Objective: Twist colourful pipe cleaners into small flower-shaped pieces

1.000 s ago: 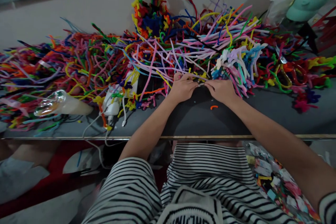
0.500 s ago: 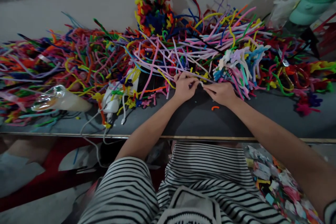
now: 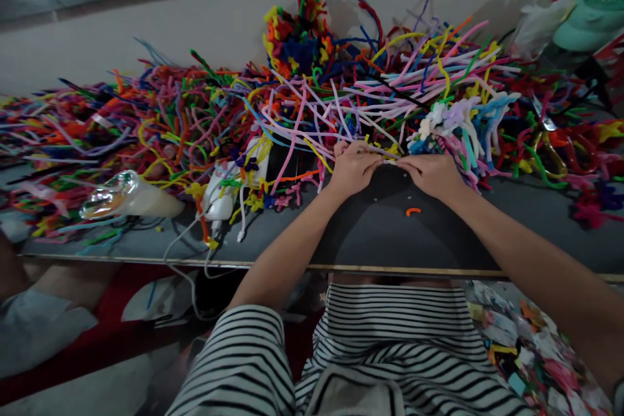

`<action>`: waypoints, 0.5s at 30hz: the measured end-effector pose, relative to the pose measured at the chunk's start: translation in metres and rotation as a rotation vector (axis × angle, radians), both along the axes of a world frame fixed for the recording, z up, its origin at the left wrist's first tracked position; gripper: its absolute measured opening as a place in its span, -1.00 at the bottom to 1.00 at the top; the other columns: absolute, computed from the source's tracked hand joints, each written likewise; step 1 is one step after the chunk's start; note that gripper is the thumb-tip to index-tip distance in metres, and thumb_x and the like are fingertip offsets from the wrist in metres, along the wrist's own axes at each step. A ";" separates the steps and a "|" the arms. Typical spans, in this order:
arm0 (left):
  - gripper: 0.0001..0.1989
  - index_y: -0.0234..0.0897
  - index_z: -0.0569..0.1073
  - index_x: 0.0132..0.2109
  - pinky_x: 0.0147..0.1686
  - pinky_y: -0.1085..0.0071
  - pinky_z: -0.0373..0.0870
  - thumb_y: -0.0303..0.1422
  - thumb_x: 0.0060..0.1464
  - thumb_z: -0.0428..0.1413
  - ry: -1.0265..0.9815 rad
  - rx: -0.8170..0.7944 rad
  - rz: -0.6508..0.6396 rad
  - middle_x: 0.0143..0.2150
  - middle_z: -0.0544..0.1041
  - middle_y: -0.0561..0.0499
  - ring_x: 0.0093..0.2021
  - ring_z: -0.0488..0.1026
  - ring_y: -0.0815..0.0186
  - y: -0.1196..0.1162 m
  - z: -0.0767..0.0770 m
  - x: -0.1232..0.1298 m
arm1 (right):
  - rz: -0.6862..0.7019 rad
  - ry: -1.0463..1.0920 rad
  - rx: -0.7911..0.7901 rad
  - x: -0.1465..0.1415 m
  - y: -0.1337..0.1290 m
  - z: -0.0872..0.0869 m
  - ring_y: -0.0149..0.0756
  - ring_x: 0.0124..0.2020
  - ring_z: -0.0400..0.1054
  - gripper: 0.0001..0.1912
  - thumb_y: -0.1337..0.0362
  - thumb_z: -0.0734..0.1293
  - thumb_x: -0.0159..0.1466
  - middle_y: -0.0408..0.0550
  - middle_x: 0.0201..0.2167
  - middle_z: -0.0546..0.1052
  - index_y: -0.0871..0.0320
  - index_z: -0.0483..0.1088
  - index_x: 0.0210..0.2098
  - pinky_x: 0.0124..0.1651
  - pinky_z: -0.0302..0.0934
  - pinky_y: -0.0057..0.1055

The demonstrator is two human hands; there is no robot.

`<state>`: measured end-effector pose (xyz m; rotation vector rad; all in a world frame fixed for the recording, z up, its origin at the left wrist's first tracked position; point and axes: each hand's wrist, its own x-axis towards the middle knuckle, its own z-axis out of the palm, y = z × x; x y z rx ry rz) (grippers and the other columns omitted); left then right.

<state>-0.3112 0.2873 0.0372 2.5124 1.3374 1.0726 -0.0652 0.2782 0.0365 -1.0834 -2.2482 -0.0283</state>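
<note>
My left hand and my right hand meet over the front of the dark table. A short white pipe cleaner is stretched between them, pinched at each end by thumb and fingers. Its ends are hidden in my fingertips. Just behind my hands lies a large tangle of coloured pipe cleaners. A bunch of pastel flower-like pipe-cleaner pieces sits beyond my right hand. In front of that hand a small bent orange piece rests on the table.
To the left lie a clear plastic cup on its side and a white power adapter with cables over the edge. Scissors lie at right. A multicoloured cluster stands at the back. Scraps fill the floor below right.
My fingers have shifted, and the white pipe cleaner now spans straight between both hands, where it was a small bent end. The whole view has moved slightly down and right.
</note>
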 end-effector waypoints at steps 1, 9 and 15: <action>-0.78 -0.06 0.67 -0.19 0.23 -0.09 0.06 -0.30 0.33 0.11 0.028 0.025 -0.006 -0.29 0.68 -0.02 0.09 0.52 0.03 0.000 0.001 -0.002 | -0.002 -0.002 0.003 0.001 -0.001 0.002 -0.19 -0.27 0.66 -0.73 0.22 0.31 0.46 -0.11 -0.21 0.74 0.07 0.69 -0.12 -0.27 0.34 -0.32; -0.66 -0.05 0.66 -0.05 0.27 0.00 0.06 -0.37 0.43 -0.03 0.232 0.166 0.013 -0.16 0.74 -0.01 0.18 0.51 0.13 -0.003 0.009 -0.008 | 0.016 0.037 -0.024 0.004 -0.007 0.011 -0.23 -0.26 0.66 -0.79 0.25 0.36 0.43 -0.15 -0.25 0.74 0.05 0.70 -0.13 -0.27 0.32 -0.37; -0.76 -0.10 0.67 -0.09 0.29 -0.06 0.08 -0.26 0.40 0.08 0.187 0.188 0.061 -0.14 0.74 -0.05 0.19 0.52 0.05 -0.004 0.003 -0.001 | 0.012 0.109 -0.108 0.000 -0.012 0.006 -0.24 -0.34 0.62 -0.77 0.19 0.35 0.43 -0.11 -0.27 0.74 0.07 0.69 -0.13 -0.26 0.32 -0.35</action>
